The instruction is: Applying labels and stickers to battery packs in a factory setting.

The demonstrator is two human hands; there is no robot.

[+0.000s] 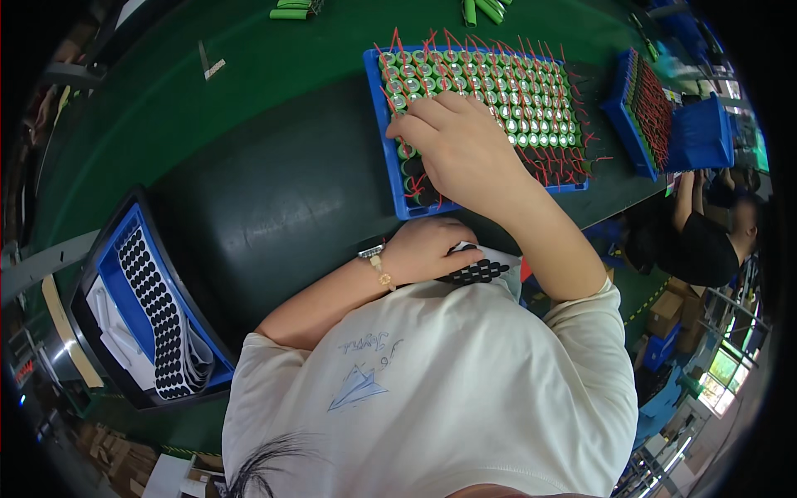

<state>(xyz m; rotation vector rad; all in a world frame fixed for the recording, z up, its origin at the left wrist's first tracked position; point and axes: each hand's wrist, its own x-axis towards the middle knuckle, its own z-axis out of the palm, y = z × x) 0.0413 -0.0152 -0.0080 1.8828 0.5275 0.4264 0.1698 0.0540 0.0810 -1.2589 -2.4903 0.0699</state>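
Observation:
A blue tray (388, 153) stands in front of me, packed with rows of green cylindrical battery cells (531, 100) whose thin red wires stick up. Most cell tops are silvery; some in the near rows look black. My right hand (461, 149) is over the tray's left part, fingers bent down among the cells and closed; their tips are partly hidden, so I cannot make out what is in them. Close against my shirt, my left hand (425, 249), with a watch on its wrist, grips a sheet of round black stickers (480, 271), thumb on top.
At left, a tray (133, 207) holds a folded strip of black round stickers (154, 290). Another blue tray of wired cells (643, 116) sits right, beside a blue bin (701, 137). Loose green cells (490, 10) lie at the table's far side. A person (706, 241) is at far right.

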